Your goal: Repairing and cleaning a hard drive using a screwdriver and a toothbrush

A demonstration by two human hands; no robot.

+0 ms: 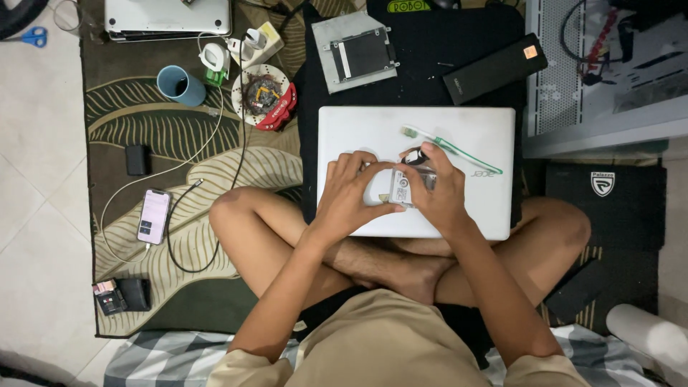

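Hands: I see both meeting over the closed white laptop (459, 136) that rests across my crossed legs.
Left hand (345, 195): fingers curled, thumb and fingertips pinching the left edge of a small silver drive-like part (401, 188).
Right hand (438, 188): wrapped over the same part from the 3 o'clock side, fingers bent down on it, a small black piece under the fingertips at 12 o'clock; I cannot tell what that piece is.
Part: held just above the laptop lid, near its centre, between my two hands.
Toothbrush (451, 147): green and white, lying on the lid, slanting from 11 o'clock toward 4 o'clock just past my right hand.
Black mat (423, 64): at 12 o'clock beyond the laptop, carrying a metal drive bracket (356, 51) and a black oblong case (496, 69).
Leaf-patterned rug (186, 143): at 9 o'clock, with a blue cup (180, 84), a phone (154, 216) on a white cable, and a small black box (137, 159).
Second laptop (168, 17): silver, closed, at 11 o'clock, well apart from my hands.
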